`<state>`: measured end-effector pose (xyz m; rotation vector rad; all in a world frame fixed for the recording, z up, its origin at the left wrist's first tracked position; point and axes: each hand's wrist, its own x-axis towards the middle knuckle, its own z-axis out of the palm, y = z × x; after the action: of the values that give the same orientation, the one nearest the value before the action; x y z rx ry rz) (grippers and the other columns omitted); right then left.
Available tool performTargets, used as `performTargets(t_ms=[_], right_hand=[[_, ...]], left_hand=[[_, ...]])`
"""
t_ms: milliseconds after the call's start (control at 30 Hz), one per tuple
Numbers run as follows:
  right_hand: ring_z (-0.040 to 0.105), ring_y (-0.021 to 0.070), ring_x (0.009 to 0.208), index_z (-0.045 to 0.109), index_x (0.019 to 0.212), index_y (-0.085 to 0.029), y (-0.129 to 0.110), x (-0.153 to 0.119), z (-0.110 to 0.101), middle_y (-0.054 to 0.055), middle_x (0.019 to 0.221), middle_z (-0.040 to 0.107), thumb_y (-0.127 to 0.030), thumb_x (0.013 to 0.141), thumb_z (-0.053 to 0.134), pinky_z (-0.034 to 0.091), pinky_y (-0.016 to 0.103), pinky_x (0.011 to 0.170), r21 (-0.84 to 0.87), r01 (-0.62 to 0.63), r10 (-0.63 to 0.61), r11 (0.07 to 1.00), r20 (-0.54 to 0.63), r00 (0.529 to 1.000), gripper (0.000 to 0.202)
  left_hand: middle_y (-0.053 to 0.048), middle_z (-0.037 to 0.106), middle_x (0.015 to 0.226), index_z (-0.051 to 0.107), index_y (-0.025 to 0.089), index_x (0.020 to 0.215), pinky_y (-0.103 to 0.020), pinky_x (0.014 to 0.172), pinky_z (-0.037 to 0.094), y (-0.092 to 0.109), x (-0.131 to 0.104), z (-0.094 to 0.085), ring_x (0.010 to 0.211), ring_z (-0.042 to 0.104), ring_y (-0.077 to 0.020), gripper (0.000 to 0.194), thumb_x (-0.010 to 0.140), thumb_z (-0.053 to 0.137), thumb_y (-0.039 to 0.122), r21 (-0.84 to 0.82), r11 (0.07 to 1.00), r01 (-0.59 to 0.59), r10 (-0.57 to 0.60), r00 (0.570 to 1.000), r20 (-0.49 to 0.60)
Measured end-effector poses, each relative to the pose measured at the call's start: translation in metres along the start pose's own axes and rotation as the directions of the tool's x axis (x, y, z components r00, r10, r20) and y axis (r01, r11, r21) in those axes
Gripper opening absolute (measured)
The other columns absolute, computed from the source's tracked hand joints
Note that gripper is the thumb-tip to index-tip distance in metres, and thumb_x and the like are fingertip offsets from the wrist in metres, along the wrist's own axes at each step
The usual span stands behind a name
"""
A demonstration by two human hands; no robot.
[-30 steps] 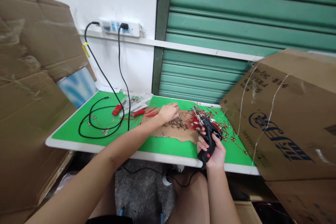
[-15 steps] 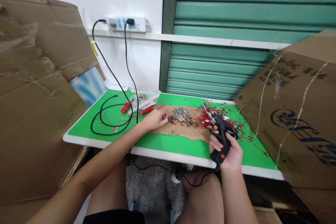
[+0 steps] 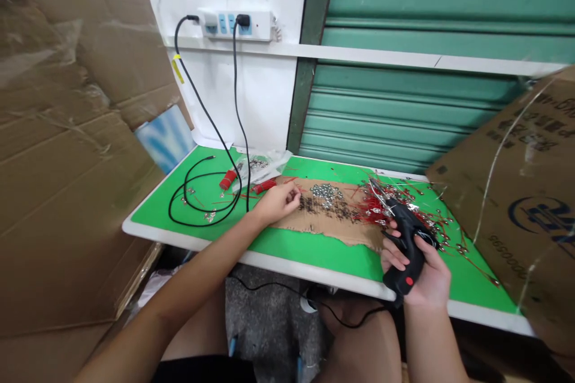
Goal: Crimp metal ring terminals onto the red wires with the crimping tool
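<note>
My left hand [image 3: 279, 202] is closed in a pinch over the left end of a torn cardboard strip [image 3: 332, 230]; whatever its fingertips hold is too small to name. In my right hand [image 3: 424, 269] is a black glue gun [image 3: 406, 239], its tip pointing up and left beside a heap of red wires with metal ends [image 3: 377, 206]. Shiny round metal pieces [image 3: 327, 193] lie in a cluster on the strip, between my hands. Small dark pieces [image 3: 339, 210] are scattered just in front of them.
Red wire bundles [image 3: 228, 179] and a clear plastic bag [image 3: 265, 166] lie behind my left hand on the green table [image 3: 166, 203]. A black cable [image 3: 202, 222] loops at left, below a power strip [image 3: 249, 25]. Cardboard boxes [image 3: 67, 161] flank both sides.
The whole view has shifted, so the table and both hands appear farther right. Both hands keep nearly the same places over the table, the glue gun still in my right.
</note>
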<state>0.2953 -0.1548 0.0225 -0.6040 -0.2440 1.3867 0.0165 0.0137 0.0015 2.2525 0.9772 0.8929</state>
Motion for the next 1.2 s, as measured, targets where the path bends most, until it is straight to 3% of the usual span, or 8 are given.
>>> performTargets(t_ms=[167, 333, 533, 667, 933, 1200], right_hand=[[0.045, 0.0065, 0.049, 0.063, 0.116, -0.017, 0.001, 0.000, 0.000, 0.001, 0.082, 0.061, -0.017, 0.075, 0.076, 0.051, 0.016, 0.040, -0.024, 0.004, -0.004, 1.000, -0.016, 1.000, 0.043], [0.040, 0.0077, 0.049, 0.066, 0.113, -0.020, 0.001, 0.000, 0.001, 0.001, 0.082, 0.058, -0.020, 0.076, 0.076, 0.050, 0.018, 0.038, -0.098, 0.030, -0.029, 0.995, 0.009, 1.000, 0.039], [0.041, 0.0061, 0.048, 0.066, 0.114, -0.015, 0.002, 0.000, 0.003, 0.001, 0.081, 0.058, -0.017, 0.074, 0.076, 0.050, 0.016, 0.039, -0.038, 0.013, -0.014, 0.999, -0.019, 1.000, 0.041], [0.040, 0.0073, 0.049, 0.066, 0.114, -0.017, 0.002, 0.000, 0.002, 0.001, 0.083, 0.058, -0.018, 0.077, 0.074, 0.049, 0.018, 0.038, -0.060, 0.023, -0.024, 0.998, -0.009, 1.000, 0.039], [0.039, 0.0074, 0.049, 0.066, 0.115, -0.019, 0.002, 0.001, 0.000, 0.001, 0.084, 0.058, -0.020, 0.076, 0.075, 0.048, 0.018, 0.038, -0.096, 0.029, -0.030, 0.995, -0.006, 1.000, 0.040], [0.038, 0.0092, 0.049, 0.066, 0.114, -0.020, 0.002, -0.001, 0.001, 0.001, 0.083, 0.056, -0.023, 0.077, 0.076, 0.047, 0.022, 0.036, -0.158, 0.031, -0.029, 0.987, 0.009, 1.000, 0.038]], left_hand=[[-0.006, 0.077, 0.088, 0.074, 0.015, 0.097, -0.025, 0.070, 0.050, -0.002, 0.000, -0.002, 0.071, 0.067, -0.0150, 0.021, 0.097, 0.056, 0.028, 0.056, 0.997, -0.046, 0.045, 0.999, 0.013], [-0.008, 0.081, 0.103, 0.078, 0.016, 0.107, -0.029, 0.080, 0.055, -0.004, -0.002, -0.002, 0.084, 0.072, -0.0185, 0.025, 0.097, 0.057, 0.026, 0.040, 0.999, -0.018, 0.016, 0.999, 0.034], [-0.008, 0.080, 0.097, 0.075, 0.013, 0.115, -0.026, 0.078, 0.057, -0.004, -0.004, 0.001, 0.079, 0.072, -0.0155, 0.026, 0.094, 0.061, 0.021, -0.131, 0.991, 0.034, -0.033, 0.999, 0.010], [-0.008, 0.077, 0.096, 0.069, 0.013, 0.107, -0.023, 0.075, 0.056, -0.004, -0.005, 0.002, 0.080, 0.071, -0.0136, 0.018, 0.092, 0.063, 0.020, -0.195, 0.980, 0.024, -0.028, 1.000, -0.015], [-0.005, 0.074, 0.088, 0.067, 0.015, 0.098, -0.024, 0.073, 0.052, -0.001, -0.007, -0.002, 0.076, 0.067, -0.0140, 0.015, 0.095, 0.059, 0.027, -0.175, 0.984, 0.018, -0.017, 1.000, 0.010], [-0.005, 0.073, 0.091, 0.070, 0.016, 0.094, -0.025, 0.071, 0.047, 0.007, -0.005, -0.007, 0.076, 0.061, -0.0145, 0.016, 0.095, 0.057, 0.025, -0.026, 0.998, -0.061, 0.063, 0.994, 0.088]])
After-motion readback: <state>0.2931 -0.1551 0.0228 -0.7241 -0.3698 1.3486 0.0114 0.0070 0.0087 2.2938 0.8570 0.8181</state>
